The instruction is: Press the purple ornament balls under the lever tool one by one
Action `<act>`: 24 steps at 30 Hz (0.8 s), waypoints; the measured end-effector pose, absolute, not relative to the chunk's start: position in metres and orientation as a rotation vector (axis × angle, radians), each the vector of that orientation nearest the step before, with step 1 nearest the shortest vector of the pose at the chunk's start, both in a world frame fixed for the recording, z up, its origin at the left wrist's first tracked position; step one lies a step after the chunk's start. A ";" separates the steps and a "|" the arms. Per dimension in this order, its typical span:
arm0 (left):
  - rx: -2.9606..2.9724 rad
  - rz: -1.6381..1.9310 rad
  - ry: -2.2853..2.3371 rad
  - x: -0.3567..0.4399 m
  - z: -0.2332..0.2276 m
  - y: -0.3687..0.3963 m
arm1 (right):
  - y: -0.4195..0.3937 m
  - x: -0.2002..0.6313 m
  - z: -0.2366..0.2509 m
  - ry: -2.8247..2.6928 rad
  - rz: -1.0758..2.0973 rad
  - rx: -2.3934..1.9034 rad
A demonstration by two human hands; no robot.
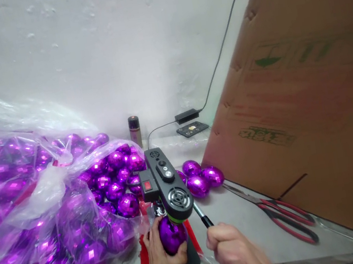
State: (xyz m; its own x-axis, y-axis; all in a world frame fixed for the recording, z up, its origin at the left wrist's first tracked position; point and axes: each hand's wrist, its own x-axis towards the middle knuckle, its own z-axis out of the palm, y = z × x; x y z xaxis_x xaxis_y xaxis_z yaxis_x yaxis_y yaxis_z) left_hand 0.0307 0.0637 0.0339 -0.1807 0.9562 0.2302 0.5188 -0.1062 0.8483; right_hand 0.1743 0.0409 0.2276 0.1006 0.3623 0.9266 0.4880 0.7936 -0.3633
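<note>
A shiny purple bauble [172,238] sits directly under the round head of a black press-like machine [172,179]. The fingers and thumb of my left hand [161,258] are wrapped round the bauble's left and lower sides. My right hand [234,249] is closed in a fist on the dark grip of the machine's lever [201,213], just right of the bauble. Under the bauble, the machine's dark base and a red sheet [145,259] are partly covered by my left hand. A red switch [147,185] shows on the machine's side box.
Clear plastic bags [48,191] full of purple baubles fill the left side. Several loose baubles [198,186] lie behind the lever. Red-handled scissors [289,217] rest by a large cardboard box [296,97]. A spray can [135,131], phone [192,129] and power adapter [187,116] are behind.
</note>
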 end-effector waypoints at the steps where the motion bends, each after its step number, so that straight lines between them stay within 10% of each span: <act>1: 1.617 1.207 1.678 0.027 0.032 0.065 | 0.041 0.173 0.228 -1.473 -0.098 -0.731; 24: 1.648 1.238 1.679 0.021 0.027 0.069 | 0.037 0.164 0.215 -1.367 -0.018 -0.744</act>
